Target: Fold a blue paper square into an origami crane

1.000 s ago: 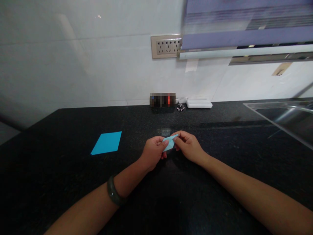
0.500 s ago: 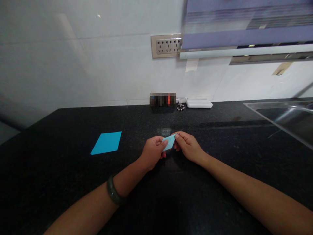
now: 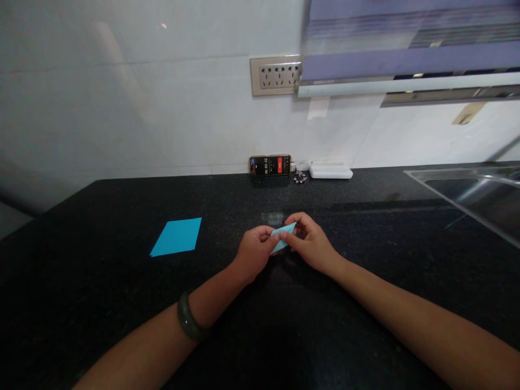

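A small piece of folded light-blue paper [image 3: 287, 228] is held between both hands, just over the dark countertop [image 3: 227, 211]. My left hand [image 3: 255, 252] pinches its left side, thumb on top. On the right, my right hand [image 3: 312, 244] grips the paper too, its thumb pressed on the face near the left thumb and its index finger curled behind the upper right corner. My fingers cover part of the paper. Left of the hands, a flat sheet of brighter blue paper [image 3: 177, 236] lies on the counter.
Against the tiled wall leans a phone [image 3: 271, 165] with its screen lit. A beaded trinket [image 3: 300, 177] and a white power bank-like block [image 3: 331, 171] sit beside it. At the right is a metal sink [image 3: 479, 189]. A socket panel [image 3: 278, 76] and a purple blind [image 3: 406, 38] are above.
My right thumb has slid left from the paper's upper right corner onto its middle, next to the left thumb. The right index finger has lifted slightly. My left hand stays nearly still.
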A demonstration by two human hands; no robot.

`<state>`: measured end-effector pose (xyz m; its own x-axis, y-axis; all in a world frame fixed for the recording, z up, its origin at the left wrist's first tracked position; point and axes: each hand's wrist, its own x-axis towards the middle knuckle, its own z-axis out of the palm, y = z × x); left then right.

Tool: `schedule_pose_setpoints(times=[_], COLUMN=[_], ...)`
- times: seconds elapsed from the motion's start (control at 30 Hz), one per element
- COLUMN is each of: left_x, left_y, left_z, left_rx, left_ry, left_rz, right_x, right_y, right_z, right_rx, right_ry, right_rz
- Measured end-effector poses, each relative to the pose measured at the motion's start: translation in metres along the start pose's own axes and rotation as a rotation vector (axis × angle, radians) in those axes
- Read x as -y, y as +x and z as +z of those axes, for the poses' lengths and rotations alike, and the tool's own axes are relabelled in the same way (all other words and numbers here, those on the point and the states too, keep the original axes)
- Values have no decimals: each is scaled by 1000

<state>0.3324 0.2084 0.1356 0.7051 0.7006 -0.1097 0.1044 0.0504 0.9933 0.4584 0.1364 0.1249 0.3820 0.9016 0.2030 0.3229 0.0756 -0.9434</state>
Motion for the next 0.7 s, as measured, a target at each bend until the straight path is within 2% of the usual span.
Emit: schedule_pose_setpoints(times=[0.17, 0.3, 0.5, 0.7], left_x=[5, 5, 4, 9], left_y=[3, 3, 2, 5], left_z=[-2, -2, -2, -5], left_rx=[-50, -79, -98, -66], left_ry=[76, 104, 138, 160], left_rz=[52, 57, 70, 120], right_x=[2, 8, 8, 8], right_y=[1, 0, -1, 0], right_z=[-3, -4, -4, -5], right_rx=[-71, -79, -110, -58], right_ry=[-203, -279, -303, -286], right_rz=[-133, -245, -241, -186])
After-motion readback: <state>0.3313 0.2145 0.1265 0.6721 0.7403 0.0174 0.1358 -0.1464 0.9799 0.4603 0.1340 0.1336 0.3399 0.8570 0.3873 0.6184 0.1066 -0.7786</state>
